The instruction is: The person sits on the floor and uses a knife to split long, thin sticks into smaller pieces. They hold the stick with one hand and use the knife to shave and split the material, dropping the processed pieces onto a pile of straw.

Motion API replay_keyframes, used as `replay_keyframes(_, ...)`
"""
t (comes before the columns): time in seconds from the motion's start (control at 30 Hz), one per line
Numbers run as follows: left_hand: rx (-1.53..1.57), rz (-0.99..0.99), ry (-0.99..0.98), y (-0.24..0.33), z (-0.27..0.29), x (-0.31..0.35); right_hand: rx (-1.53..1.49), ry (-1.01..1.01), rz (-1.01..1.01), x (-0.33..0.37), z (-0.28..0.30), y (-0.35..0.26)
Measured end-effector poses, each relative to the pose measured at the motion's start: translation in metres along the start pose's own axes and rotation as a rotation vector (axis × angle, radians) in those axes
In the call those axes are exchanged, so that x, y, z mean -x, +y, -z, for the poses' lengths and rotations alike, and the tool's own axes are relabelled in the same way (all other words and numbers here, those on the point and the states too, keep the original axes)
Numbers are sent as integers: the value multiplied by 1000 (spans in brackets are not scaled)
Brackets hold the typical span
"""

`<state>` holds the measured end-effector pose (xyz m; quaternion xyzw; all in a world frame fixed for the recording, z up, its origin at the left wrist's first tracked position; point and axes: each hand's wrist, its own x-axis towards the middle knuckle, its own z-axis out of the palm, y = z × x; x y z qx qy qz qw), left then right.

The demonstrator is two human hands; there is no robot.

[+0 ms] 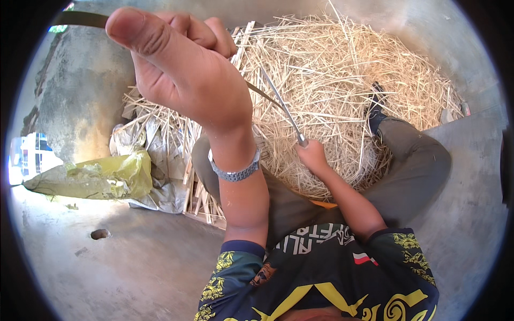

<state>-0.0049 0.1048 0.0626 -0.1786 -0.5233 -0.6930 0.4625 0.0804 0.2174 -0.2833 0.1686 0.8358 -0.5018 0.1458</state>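
My left hand (179,67) is raised high at the upper left, its fingers closed around a long, thin, dark green strip (83,20) that looks like split bamboo. One end of the strip runs past the thumb to the left rim. The other slants down behind my wrist toward a knife (289,115). My right hand (313,155) grips this knife by its handle, in front of my lap. The narrow blade points up and away to the left, and the strip meets or crosses it partway along; whether they touch I cannot tell.
A large heap of pale shavings (326,69) lies ahead, between and beyond my legs. To the left are a yellow translucent sack (115,176), crumpled grey sheeting (168,187) and several light slats (199,203). The concrete floor has a small hole (100,234).
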Motion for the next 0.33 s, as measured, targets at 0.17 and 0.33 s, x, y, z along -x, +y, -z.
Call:
replay_keyframes(0.17, -9, 16, -14, -4, 21, -11, 361, 267, 89, 8, 26, -25)
replay_keyframes(0.33, -126, -4, 86, 1, 48, -26, -345, -350, 816, 69, 70, -128)
